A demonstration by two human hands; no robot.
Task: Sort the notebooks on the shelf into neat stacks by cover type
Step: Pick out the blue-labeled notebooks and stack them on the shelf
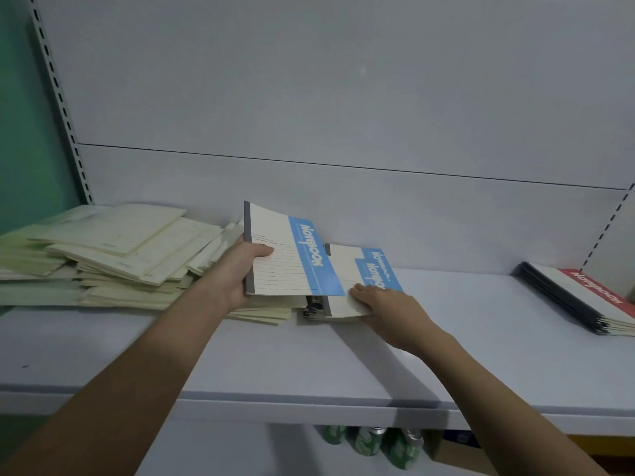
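Left hand [240,276] grips a blue notebook [292,259] mid-frame, thumb curled over the cover, fingers underneath. Cover: cream with ruled lines, blue band with white "Notebook" lettering, grey spine strip. It's lifted and tilted, spine toward the left of the frame, long axis running roughly from near edge to back wall, lettering upside down to the camera.

Right hand [385,304] lies flat with straight fingers on the blue stack [360,280], just right of centre on the shelf [481,338]; it presses, no grip. Stack has the same cover and the same orientation; the lifted notebook overlaps its left edge.

Left of frame: pale pile [103,255], cream-green covers, loose and fanned at mixed angles, messy.

Far right: red stack [584,304], red band with white lettering, dark spines facing left, long axis running diagonally toward the lower right.

Below the shelf: green cans [367,444].
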